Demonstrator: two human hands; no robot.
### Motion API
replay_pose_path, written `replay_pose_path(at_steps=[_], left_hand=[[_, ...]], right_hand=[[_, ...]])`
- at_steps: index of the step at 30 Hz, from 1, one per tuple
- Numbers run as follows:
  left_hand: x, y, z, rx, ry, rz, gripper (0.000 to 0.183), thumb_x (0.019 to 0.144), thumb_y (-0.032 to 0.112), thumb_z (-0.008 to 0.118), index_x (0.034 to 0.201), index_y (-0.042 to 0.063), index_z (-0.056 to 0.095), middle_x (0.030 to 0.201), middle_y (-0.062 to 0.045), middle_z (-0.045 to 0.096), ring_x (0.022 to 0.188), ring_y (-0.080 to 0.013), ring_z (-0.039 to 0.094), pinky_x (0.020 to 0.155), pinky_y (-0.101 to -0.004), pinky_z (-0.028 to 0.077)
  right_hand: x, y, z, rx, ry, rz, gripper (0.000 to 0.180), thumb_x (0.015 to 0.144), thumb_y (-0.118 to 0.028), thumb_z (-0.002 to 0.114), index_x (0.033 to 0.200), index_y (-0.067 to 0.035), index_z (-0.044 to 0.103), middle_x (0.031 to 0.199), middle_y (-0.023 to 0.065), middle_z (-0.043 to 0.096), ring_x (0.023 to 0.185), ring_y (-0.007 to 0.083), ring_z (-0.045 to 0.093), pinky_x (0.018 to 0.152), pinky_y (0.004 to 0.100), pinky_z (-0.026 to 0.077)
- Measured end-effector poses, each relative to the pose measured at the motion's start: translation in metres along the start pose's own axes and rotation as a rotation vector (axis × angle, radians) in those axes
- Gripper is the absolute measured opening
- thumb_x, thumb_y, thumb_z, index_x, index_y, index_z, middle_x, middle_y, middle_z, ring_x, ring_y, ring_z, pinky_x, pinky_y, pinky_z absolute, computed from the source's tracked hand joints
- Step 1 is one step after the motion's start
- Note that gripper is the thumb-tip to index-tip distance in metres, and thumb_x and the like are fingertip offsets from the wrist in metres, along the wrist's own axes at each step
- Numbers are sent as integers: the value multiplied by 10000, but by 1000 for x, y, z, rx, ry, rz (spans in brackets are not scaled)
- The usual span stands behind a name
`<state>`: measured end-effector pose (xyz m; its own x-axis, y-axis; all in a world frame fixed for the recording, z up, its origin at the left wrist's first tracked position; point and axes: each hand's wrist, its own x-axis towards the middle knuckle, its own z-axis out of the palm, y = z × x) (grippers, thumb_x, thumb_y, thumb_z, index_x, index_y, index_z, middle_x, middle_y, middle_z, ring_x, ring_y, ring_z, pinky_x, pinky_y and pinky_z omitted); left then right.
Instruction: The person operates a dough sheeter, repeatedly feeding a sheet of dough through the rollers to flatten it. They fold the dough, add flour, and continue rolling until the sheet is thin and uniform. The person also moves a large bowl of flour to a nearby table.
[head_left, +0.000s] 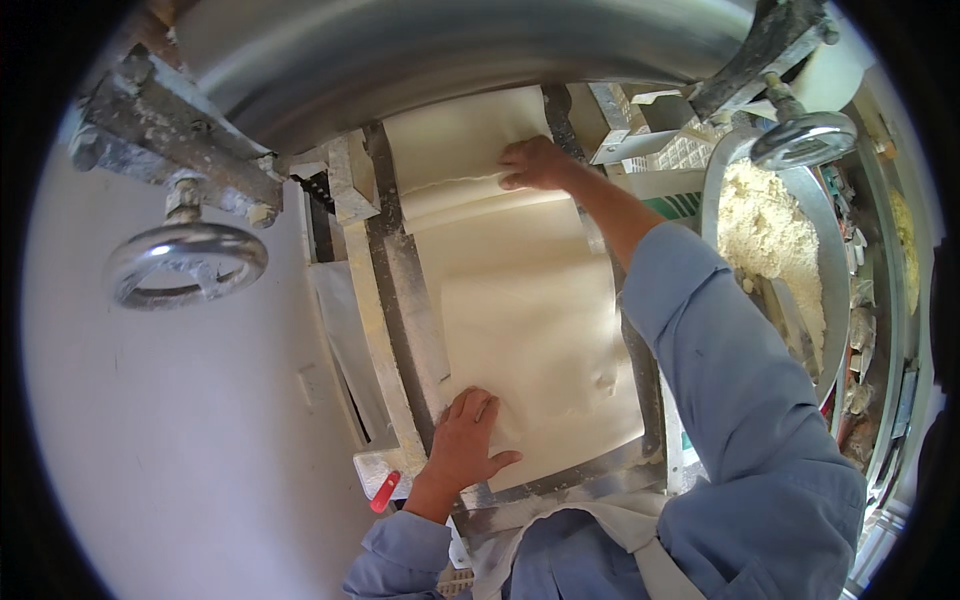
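Note:
A long, pale sheet of dough (529, 322) lies in overlapping layers on the metal bed of a dough sheeter. Near the top of the bed, a crosswise fold runs over it. My right hand (541, 165) reaches up to this fold at its right side, the fingers curled on the dough edge. Close to the lower left corner, my left hand (469, 442) rests flat on the sheet, with thumb and fingers apart. What lies under the right palm is hidden.
Overhead hangs a large curved metal cover (465, 52). Chrome handwheels jut out at left (187, 266) and right (806, 141). A metal bowl (834, 277) holds crumbly dough on the right. A red-handled lever (385, 491) sticks out near my left wrist, beside the white wall (165, 420).

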<state>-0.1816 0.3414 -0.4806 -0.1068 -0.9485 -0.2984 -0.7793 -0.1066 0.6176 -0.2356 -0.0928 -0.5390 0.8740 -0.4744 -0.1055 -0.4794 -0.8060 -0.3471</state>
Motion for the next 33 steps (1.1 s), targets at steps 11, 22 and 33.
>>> replay_pose_path(at_steps=[11,22,33], left_hand=[[78,-29,-50,57,719,-59,844,679,175,802,1392,59,364,1334,-233,434,1248,-426,392,1041,-496,330],[33,-28,19,314,299,-23,432,688,63,634,1119,94,609,1211,-118,567,1138,-298,543,892,-417,461],[-12,19,83,378,517,-17,540,765,168,653,1261,28,491,1339,-165,447,1240,-356,425,990,-469,378]], right_hand=[[-53,-54,-33,-98,120,-140,245,904,-270,544,934,-53,654,896,137,658,893,336,609,803,437,480],[-294,-149,27,52,-43,-96,131,777,-75,635,900,-29,627,902,123,633,884,305,596,803,401,493],[-347,-139,93,-41,355,-134,326,746,-76,617,1063,-15,575,1154,129,564,1127,305,521,955,387,450]])
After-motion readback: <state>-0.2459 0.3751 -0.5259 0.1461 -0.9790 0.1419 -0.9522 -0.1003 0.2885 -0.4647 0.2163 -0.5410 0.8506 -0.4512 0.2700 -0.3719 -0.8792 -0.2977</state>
